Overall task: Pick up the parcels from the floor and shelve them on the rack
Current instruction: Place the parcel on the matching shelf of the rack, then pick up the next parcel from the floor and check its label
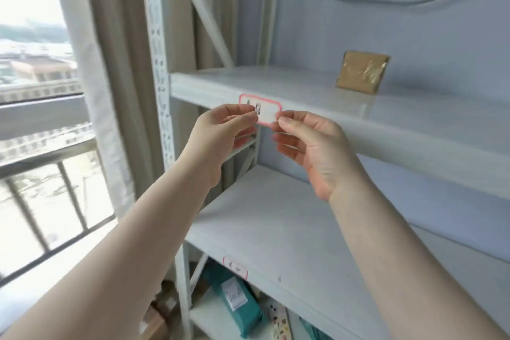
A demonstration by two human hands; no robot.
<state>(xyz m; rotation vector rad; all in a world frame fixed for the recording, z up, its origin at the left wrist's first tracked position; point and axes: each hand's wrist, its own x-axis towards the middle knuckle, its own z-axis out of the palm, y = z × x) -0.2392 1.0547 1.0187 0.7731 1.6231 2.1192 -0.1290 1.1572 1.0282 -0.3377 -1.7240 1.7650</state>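
A white label with a pink border (265,113) lies against the front edge of the rack's upper shelf (386,130). My left hand (220,135) pinches the label's left end and my right hand (306,144) pinches its right end. A small brown parcel wrapped in shiny tape (361,72) stands on the upper shelf, leaning on the back wall. A teal parcel with a white shipping label (234,301) lies on the lowest visible shelf. The middle shelf (276,229) has a second pink-bordered label (235,268) on its front edge.
The rack's perforated white upright (158,64) stands left of my hands, with beige curtains (116,64) and a window with a dark railing (41,174) beyond. Brown cardboard boxes (154,323) sit low by the rack's foot. A grey cable (386,0) hangs on the wall.
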